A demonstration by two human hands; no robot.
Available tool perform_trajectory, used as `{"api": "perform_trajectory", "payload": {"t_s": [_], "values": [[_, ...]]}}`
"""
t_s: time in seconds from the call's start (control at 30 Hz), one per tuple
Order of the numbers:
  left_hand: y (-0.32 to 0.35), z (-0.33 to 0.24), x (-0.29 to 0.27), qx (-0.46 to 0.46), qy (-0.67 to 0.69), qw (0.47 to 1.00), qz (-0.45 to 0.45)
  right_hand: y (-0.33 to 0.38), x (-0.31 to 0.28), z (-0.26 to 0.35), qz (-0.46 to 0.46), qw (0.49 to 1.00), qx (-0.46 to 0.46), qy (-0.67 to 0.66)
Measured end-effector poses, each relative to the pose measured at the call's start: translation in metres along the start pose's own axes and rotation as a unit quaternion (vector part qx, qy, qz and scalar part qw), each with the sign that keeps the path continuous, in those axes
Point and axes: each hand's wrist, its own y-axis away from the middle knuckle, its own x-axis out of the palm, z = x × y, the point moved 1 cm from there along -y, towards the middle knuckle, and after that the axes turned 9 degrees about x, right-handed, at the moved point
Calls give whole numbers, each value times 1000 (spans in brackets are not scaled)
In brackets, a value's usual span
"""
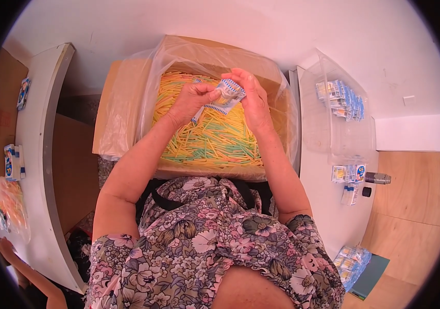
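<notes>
Head view, looking down. Both hands raised over a cardboard box [127, 82] lined with a clear plastic bag [189, 51], full of thin yellow, orange and green sticks [209, 139]. Left hand [191, 100] fingers curled closed, pinching the left edge of a small blue-and-white packet [227, 95]. Right hand [251, 98] also closed on the same packet from the right side, thumb and fingertips on its top edge. Packet held between the two hands, above the sticks, not touching them as far as can be told. Floral dress fills the lower middle.

To the right, white tabletop [323, 206] with a clear plastic tray [343, 134] holding a row of filled blue-and-white packets [343, 98]. A few more packets [349, 174] lie just below the tray, beside a small metal cylinder [378, 178]. Bag of packets [351, 262] lower right, near the floor.

To the left, another white tabletop [37, 154] with small packets [13, 162] and a clear bag of coloured sticks [3, 206]. Another person's hand [6, 247] at the lower left edge, near that bag.
</notes>
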Motion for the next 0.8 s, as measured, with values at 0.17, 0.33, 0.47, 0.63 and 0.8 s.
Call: {"api": "perform_trajectory", "payload": {"t_s": [0.17,0.33,0.47,0.63,0.8], "values": [[-7,7,7,16,-7,1000,22,14,-7,-14,-54,991,-99,78],[-10,6,9,31,-187,981,44,56,-35,1,-157,968,-55,190],[-9,23,-18,193,-438,877,32,151,-90,48,-269,932,-158,186],[-14,22,-32,175,-671,721,8,243,-226,55,-643,727,-235,53],[-17,34,-50,89,-651,753,-22,274,-365,-61,-649,757,23,74]]}}
